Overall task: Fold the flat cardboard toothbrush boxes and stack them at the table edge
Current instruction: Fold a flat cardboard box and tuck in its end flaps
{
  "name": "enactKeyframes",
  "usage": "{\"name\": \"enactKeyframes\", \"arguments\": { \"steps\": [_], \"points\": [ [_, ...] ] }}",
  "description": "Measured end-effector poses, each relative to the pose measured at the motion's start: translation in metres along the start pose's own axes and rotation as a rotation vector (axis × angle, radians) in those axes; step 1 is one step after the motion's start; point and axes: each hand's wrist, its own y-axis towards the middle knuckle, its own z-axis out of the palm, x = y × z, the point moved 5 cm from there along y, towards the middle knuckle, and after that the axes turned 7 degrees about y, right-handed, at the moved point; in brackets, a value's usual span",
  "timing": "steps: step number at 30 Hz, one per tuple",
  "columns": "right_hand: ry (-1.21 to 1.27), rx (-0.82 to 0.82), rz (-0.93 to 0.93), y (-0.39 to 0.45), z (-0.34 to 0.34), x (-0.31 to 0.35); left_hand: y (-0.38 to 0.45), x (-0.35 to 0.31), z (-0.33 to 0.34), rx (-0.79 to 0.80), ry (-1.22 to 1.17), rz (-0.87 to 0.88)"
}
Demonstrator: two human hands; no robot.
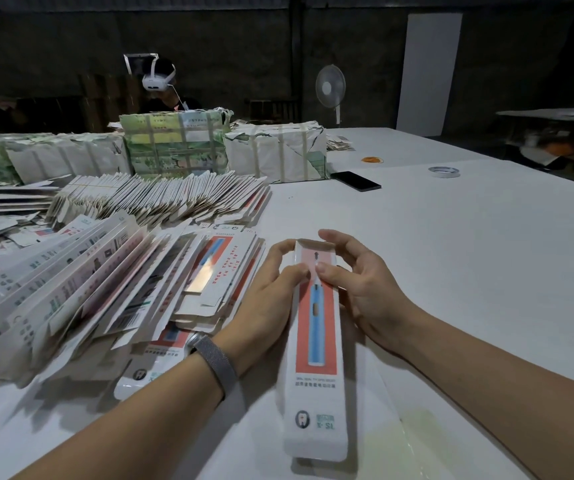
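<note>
Along the far left of the white worktop [451,237] sit paper-wrapped bundles [174,143] bound with pale straps; their printing is too small to read. In front of them a long row of flat blanks [161,199] leans like filed cards, and nearer, a fanned heap of flat boxes [81,289] spreads toward the left edge, crowding the left forearm. The top one shows a blue toothbrush on a red panel with red characters down its side, too blurred to read.

A grey mesh wristband [214,362] circles the left wrist. The left hand [264,299] grips the left edge of the toothbrush box [316,344], thumb pressed on its face, fingers curled round the far end. The box lies lengthwise in the middle near part of the worktop, running away from the viewer, on top of another like it. Its face carries a blue toothbrush on red, a tooth logo and "X-S1" at the near end; the small line of characters above is unclear. The right hand [361,289] holds the opposite edge, thumb meeting the left thumb on the face, fingers bent over the open far flap.

Farther right lie a black phone [355,180], an orange bunch of rubber bands [372,160] and a tape roll [444,171]. A white fan [330,88] stands beyond.
</note>
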Motion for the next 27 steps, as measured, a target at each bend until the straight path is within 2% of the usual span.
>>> {"name": "enactKeyframes", "arguments": {
  "steps": [14,19,24,27],
  "points": [
    [-0.026,0.005,0.071,-0.002,0.003,0.004,-0.004,-0.004,0.0,0.005,0.111,0.012],
    [-0.035,-0.048,0.066,-0.002,0.004,0.006,-0.003,-0.006,0.002,0.005,0.099,0.029],
    [-0.042,-0.171,0.089,-0.001,0.003,0.009,-0.005,-0.005,0.007,0.085,0.12,0.012],
    [-0.062,-0.177,0.09,0.0,0.002,0.01,-0.006,-0.007,0.008,0.105,0.138,0.014]
  ]
}}
